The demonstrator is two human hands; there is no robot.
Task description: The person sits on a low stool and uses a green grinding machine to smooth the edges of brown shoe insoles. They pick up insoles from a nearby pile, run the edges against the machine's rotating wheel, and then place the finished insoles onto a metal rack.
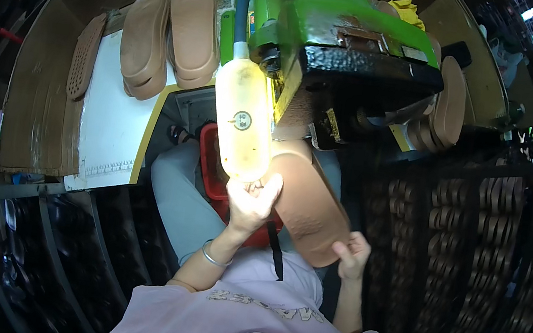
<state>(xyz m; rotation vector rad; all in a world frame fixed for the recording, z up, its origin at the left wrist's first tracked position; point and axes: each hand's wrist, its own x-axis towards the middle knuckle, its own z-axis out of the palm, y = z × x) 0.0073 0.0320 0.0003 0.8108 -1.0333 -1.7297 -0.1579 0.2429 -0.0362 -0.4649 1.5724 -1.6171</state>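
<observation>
A large tan shoe sole slants in front of me, its far end at the green machine. My right hand is closed on the near right corner, thumb on top. My left hand grips the sole's left edge with bent fingers, partly behind the glowing lamp. That lamp, a long pale yellow one on a blue cable, hangs just above my left hand. The machine's black lower part overhangs the sole's far end, so where the two meet is hidden.
Tan soles lie on the white board at left, against cardboard. More soles stand at the right of the machine. A red basket sits between my legs. Racks full of brown soles fill the right side.
</observation>
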